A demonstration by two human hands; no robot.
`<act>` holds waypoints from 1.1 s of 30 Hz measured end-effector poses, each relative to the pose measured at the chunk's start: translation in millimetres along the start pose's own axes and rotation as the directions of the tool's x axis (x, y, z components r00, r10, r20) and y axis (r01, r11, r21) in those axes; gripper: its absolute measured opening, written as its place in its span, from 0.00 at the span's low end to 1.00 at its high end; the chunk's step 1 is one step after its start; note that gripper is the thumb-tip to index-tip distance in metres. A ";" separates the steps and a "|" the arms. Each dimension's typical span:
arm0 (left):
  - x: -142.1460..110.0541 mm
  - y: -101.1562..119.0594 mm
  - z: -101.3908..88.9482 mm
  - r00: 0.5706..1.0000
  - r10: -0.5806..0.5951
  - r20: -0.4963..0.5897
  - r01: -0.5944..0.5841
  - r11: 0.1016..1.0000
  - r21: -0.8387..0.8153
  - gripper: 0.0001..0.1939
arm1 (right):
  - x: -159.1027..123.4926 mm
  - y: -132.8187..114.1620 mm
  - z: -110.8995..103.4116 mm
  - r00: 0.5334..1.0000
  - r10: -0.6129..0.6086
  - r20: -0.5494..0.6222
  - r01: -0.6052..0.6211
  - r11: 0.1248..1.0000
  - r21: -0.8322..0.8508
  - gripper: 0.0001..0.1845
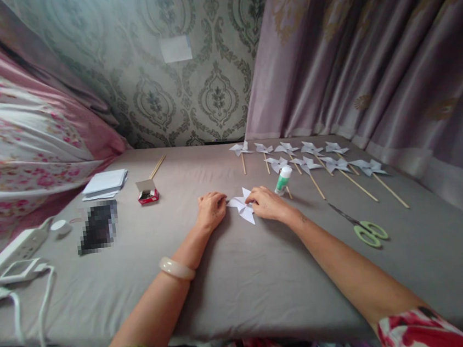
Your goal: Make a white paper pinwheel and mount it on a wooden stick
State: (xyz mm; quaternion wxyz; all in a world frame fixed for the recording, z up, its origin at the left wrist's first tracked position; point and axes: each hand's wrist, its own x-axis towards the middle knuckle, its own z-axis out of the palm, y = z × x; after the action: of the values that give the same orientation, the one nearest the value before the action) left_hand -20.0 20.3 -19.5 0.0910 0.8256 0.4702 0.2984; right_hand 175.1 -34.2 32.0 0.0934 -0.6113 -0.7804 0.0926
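Note:
A white paper pinwheel (243, 208) lies flat on the grey cloth surface (233, 272) between both hands. My left hand (210, 209) is curled, its fingertips pinching the pinwheel's left point. My right hand (266, 203) presses closed fingers on the pinwheel's right side and centre. A green and white glue stick (283, 179) stands upright just beyond my right hand. A pale bangle (177, 268) sits on my left wrist.
Several finished paper pinwheels on wooden sticks (311, 162) lie at the back right. Green-handled scissors (365, 229) lie right of my forearm. A stack of white paper (105, 183), a small red box (147, 192), a loose stick (157, 166) and a power strip (14, 252) are at left.

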 end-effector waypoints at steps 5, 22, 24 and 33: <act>-0.1 0.3 -0.6 1.000 -0.001 -0.001 0.001 1.000 0.014 0.12 | -4.6 8.3 -0.8 0.998 0.016 -0.068 -0.014 0.999 0.038 0.20; 0.7 5.2 -4.5 0.999 -0.015 -0.038 0.014 1.000 -0.017 0.11 | -35.4 54.7 6.9 0.563 0.674 -0.477 -0.406 0.729 0.551 0.17; 0.8 5.8 -4.7 0.999 -0.019 -0.039 0.017 0.999 -0.033 0.11 | -24.6 61.1 8.3 0.577 0.679 -0.453 -0.393 0.718 0.575 0.22; -0.2 11.7 -10.1 0.998 0.001 -0.058 -0.012 0.982 -0.188 0.10 | -14.8 55.5 0.4 0.635 0.609 -0.476 -0.301 0.762 0.573 0.09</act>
State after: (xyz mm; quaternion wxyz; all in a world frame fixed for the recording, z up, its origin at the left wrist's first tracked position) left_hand -17.5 12.4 -6.4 0.1542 0.8059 0.4396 0.3655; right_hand 230.5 -35.5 16.8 0.4608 -0.7481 -0.4716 0.0751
